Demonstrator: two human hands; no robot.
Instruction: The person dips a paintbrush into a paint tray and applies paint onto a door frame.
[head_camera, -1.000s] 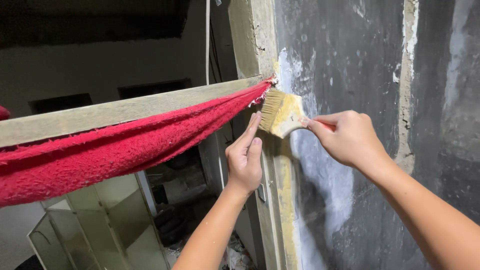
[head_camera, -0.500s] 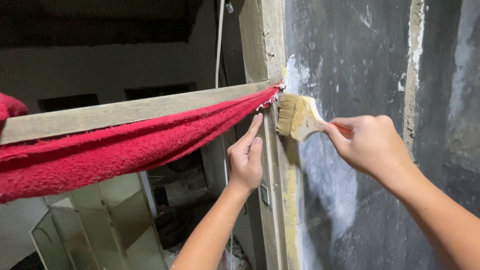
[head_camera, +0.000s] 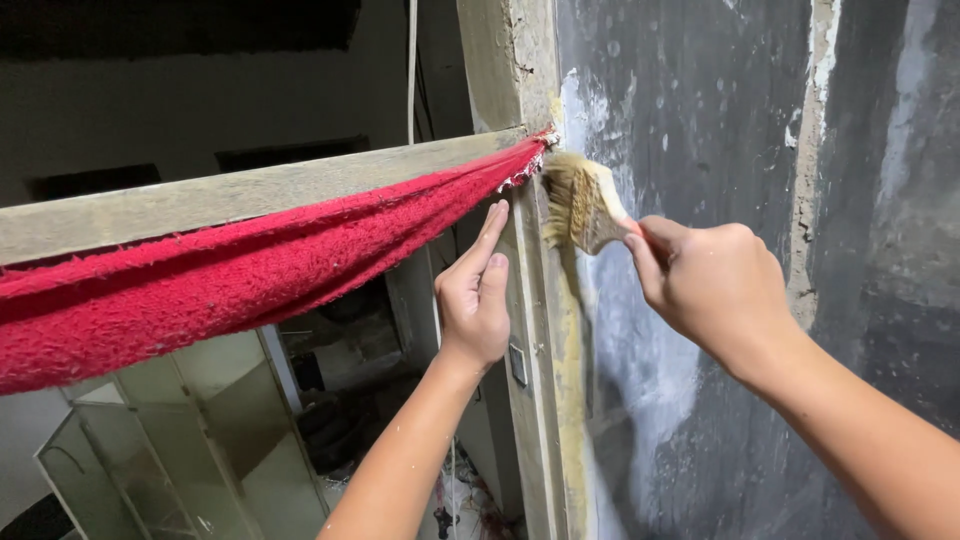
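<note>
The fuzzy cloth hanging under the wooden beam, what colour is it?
Red, the fuzzy cloth shows best in the head view.

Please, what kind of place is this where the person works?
Probably a room under renovation or repair. The right hand holds a paintbrush against a rough, patchy grey wall; the left hand rests by a worn frame post; a red towel hangs along a wooden beam.

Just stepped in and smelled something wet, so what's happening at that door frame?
A person's right hand holds a wide, pale-bristled paintbrush against the rough grey wall, right beside the weathered wooden door frame. The left hand rests its fingers on that frame, just below a fuzzy red towel draped under a wooden crossbar.
</note>
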